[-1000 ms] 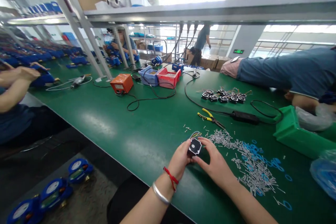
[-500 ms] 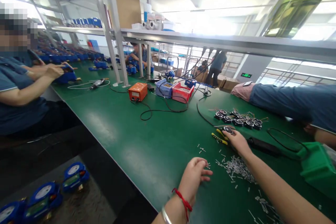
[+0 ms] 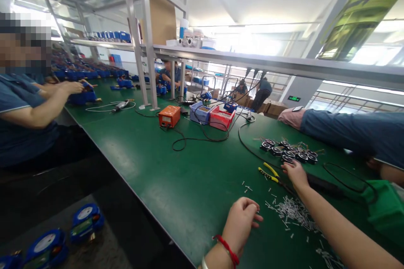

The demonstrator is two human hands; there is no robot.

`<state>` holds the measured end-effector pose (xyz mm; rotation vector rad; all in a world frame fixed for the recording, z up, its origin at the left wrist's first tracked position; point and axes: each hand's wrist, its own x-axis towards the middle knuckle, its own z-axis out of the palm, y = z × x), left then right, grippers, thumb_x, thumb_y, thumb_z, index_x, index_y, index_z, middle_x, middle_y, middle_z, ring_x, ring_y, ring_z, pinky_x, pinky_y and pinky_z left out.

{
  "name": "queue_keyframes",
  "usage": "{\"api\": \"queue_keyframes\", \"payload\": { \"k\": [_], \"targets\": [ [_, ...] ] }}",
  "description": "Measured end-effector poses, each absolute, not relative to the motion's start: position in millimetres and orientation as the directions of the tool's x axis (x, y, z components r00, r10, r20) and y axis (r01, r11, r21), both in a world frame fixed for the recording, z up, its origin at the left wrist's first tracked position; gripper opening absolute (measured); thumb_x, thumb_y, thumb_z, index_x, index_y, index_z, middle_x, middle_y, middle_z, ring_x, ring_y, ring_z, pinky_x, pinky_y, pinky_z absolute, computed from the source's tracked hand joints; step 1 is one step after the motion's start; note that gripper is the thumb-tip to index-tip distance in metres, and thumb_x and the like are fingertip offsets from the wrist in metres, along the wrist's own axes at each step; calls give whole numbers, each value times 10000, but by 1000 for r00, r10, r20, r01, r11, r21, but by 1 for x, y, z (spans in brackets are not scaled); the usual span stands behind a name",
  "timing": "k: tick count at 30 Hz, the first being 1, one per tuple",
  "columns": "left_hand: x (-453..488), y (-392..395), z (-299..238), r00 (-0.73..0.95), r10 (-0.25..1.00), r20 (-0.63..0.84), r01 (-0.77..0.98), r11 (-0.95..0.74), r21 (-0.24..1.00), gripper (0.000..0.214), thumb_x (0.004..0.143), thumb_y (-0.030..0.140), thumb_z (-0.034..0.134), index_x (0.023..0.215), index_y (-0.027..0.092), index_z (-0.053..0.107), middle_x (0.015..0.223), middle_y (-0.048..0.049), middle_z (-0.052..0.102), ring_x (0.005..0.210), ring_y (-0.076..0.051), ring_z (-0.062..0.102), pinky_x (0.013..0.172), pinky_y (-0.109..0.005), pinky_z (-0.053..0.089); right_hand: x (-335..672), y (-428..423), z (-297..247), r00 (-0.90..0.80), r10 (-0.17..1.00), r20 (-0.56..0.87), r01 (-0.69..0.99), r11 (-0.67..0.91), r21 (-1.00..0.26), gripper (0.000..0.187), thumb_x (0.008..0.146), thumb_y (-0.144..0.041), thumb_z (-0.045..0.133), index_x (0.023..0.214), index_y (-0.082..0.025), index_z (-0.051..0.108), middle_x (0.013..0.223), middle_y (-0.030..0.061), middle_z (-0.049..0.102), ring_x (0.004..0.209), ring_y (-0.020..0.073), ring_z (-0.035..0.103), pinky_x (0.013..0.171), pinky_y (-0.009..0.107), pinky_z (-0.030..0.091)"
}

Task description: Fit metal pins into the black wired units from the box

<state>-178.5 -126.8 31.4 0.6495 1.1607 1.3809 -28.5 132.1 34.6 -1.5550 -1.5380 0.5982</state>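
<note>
My left hand [image 3: 242,220], with a red cord bracelet at the wrist, is held over the green bench, fingers curled and thumb against the index finger. A small screw end [image 3: 258,212] shows at its fingertips, mostly hidden. Beyond the screw pile, my right hand [image 3: 296,174] has its fingertips on a small black cooling fan [image 3: 287,159] at the front of a group of such fans [image 3: 302,157] with thin wires. Yellow-handled pliers [image 3: 268,175] lie to the left of that hand. Loose silver screws [image 3: 293,210] are heaped between my hands and under my right forearm.
An orange box [image 3: 169,116], a blue bin [image 3: 200,112] and a red bin [image 3: 221,118] stand farther back with black cables. A green bin [image 3: 385,206] is at right. Co-workers sit at left; another person's arm [image 3: 341,130] rests at right. Blue meters [image 3: 46,243] lie lower left.
My right hand has moved away from the pliers, carrying the fan up to the front of the fan group. The left hand stays near the screws, its fingers slightly more curled. The view has tilted up.
</note>
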Motion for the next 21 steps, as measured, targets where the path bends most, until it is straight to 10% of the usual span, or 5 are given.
{"api": "queue_keyframes", "payload": {
  "k": [8,21],
  "targets": [
    [-174,-130,35,-83,969,-232,-376,185,908,290,733,363,517,873,117,576,970,-131,613,789,-178,616,653,-263,455,84,74,-15,-270,912,308,624,410,-666,450,804,-238,456,1253,-260,425,1088,54,604,827,181,644,752,334,527],
    [-149,-137,48,-73,926,-369,-326,328,887,330,681,344,644,900,99,609,1011,-145,637,855,-219,631,717,-295,506,272,13,1,13,795,606,926,219,-306,339,793,-145,421,1111,-198,525,1144,99,534,1121,255,475,1006,436,362]
  ]
}}
